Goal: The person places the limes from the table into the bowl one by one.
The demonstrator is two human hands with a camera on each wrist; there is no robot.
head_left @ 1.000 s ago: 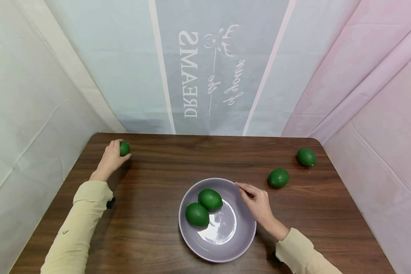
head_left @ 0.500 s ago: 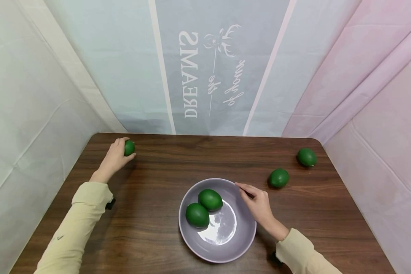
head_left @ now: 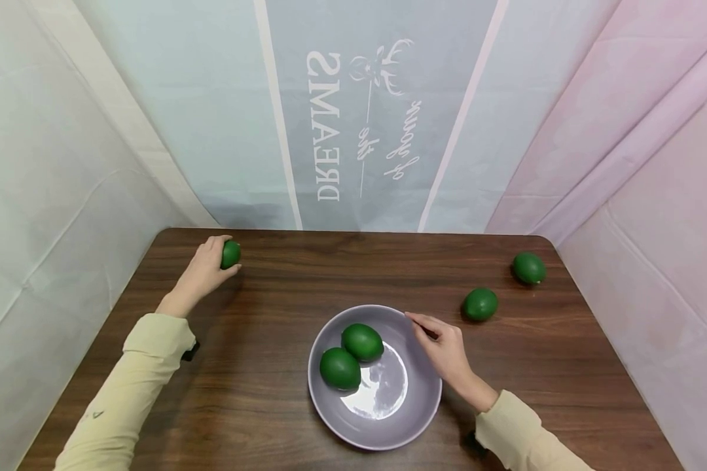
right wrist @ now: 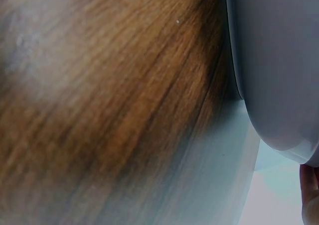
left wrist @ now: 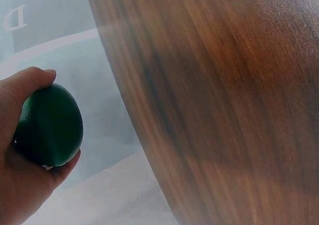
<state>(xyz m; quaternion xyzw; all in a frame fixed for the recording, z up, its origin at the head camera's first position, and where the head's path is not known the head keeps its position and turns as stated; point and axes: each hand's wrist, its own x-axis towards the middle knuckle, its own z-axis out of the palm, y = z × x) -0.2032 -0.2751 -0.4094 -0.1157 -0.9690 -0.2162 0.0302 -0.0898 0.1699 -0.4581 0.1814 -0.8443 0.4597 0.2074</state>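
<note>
In the head view my left hand point(head_left: 205, 269) grips a green lime point(head_left: 231, 254) at the table's far left. The left wrist view shows this lime point(left wrist: 50, 125) between the thumb and fingers, with part of it hidden by the hand. My right hand point(head_left: 444, 350) pinches the upper right rim of a grey-purple bowl point(head_left: 383, 428). Two limes, one nearer the front point(head_left: 340, 368) and one behind it point(head_left: 362, 342), lie side by side in the bowl's left half. In the right wrist view, fingertips point(right wrist: 309, 182) meet the edge of the bowl point(right wrist: 279, 60).
Right of the bowl, one lime point(head_left: 480, 305) lies on the brown wooden table point(head_left: 353, 268). Another lime point(head_left: 528, 268) lies near the far right corner. A printed curtain point(head_left: 365, 131) hangs behind the table, and pale sheets point(head_left: 671, 216) flank both sides.
My left hand has moved a little to the right, carrying the lime along. The right hand stays at the bowl's rim, and the bowl and the other limes hold their places.
</note>
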